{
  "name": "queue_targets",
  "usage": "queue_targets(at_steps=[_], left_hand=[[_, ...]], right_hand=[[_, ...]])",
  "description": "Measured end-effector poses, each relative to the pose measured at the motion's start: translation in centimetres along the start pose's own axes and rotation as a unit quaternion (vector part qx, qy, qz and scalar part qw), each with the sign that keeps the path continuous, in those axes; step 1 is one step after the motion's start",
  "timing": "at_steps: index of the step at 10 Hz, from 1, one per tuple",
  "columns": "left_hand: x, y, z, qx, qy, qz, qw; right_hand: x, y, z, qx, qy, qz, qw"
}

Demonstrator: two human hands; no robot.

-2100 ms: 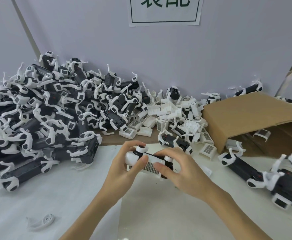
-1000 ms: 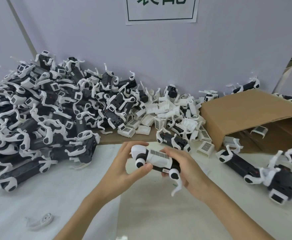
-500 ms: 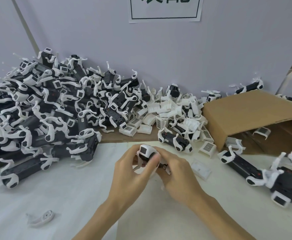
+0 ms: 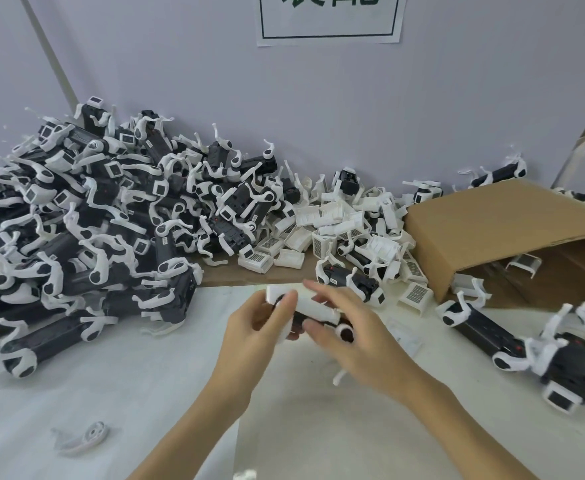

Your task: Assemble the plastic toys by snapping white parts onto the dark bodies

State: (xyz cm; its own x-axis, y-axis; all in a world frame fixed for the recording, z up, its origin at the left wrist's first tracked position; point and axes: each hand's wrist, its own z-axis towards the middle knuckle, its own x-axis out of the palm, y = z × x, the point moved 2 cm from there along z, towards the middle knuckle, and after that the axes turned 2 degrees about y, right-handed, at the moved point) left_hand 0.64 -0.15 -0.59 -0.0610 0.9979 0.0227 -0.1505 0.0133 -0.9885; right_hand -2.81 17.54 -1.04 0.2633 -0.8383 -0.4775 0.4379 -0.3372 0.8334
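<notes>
I hold one toy (image 4: pixel 313 310), a dark body with a white cover on top, above the white table (image 4: pixel 128 386). My left hand (image 4: pixel 249 329) grips its left end, thumb on the white cover. My right hand (image 4: pixel 356 341) is blurred; its fingers reach over the toy's right end and its thumb sits below, by a white wheel joint. A white leg hangs under that hand. A heap of loose white parts (image 4: pixel 339 221) lies behind, against the wall.
A large pile of dark toys with white legs (image 4: pixel 86 220) fills the left. A tipped cardboard box (image 4: pixel 491 230) lies at right, with more toys (image 4: pixel 481 329) before it. One toy (image 4: pixel 349 277) lies just beyond my hands. A loose white leg (image 4: pixel 81 438) lies near left.
The toy has been turned over in my hands, from grille side up to lying level with the white cover up. My right hand has shifted over its right end.
</notes>
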Motion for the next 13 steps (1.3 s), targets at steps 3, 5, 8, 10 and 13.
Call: queue_targets(at_steps=[3, 5, 8, 10, 13], left_hand=[[-3.0, 0.8, 1.3, 0.025, 0.064, 0.04, 0.997], [-4.5, 1.5, 2.0, 0.14, 0.077, 0.249, 0.955], [-4.4, 2.1, 2.1, 0.083, 0.073, 0.209, 0.972], [-2.5, 2.9, 1.8, 0.034, 0.001, 0.022, 0.999], [-3.5, 3.5, 2.6, 0.03, -0.033, 0.002, 0.999]], right_hand=[[-1.7, -0.7, 0.3, 0.08, 0.033, 0.169, 0.982], [-2.2, -1.2, 0.3, 0.01, 0.032, -0.023, 0.999], [-3.1, -1.0, 0.1, 0.018, 0.034, -0.107, 0.994], [-4.4, -0.6, 1.1, 0.175, -0.003, 0.282, 0.943], [-12.8, -1.9, 2.5, 0.033, -0.097, 0.695, 0.711]])
